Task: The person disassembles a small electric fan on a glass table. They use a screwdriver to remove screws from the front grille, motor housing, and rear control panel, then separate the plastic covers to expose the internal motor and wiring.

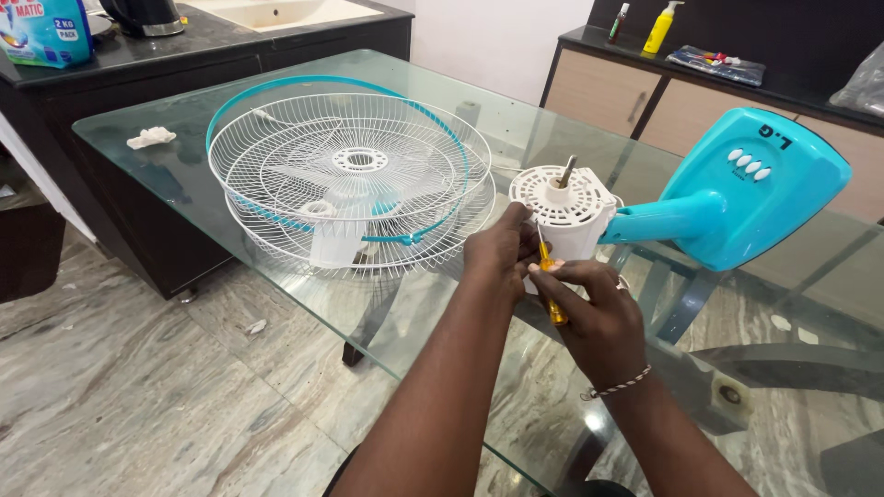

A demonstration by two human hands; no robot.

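Gripping a yellow-handled screwdriver (552, 293), the right hand (597, 322) is clenching its fingers while the left hand (500, 253) is grasping the white fan motor housing (566, 213), lying at three o'clock from the wire guards (354, 179) on the glass surface (166, 129). Rigid plastic, probably weighty; best held round its body.

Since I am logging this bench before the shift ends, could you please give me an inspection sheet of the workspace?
Surface: glass table, small white scrap at its far left.
Job's things: white fan motor housing, shaft up, on turquoise stand; yellow screwdriver.
Clutter: white wire fan guards, stacked, turquoise rim.
Grippers: left hand steadies housing; right hand grips screwdriver.
Cables: nothing seen.
Surroundings: marble floor, dark counter with sink, cabinet with yellow bottle.
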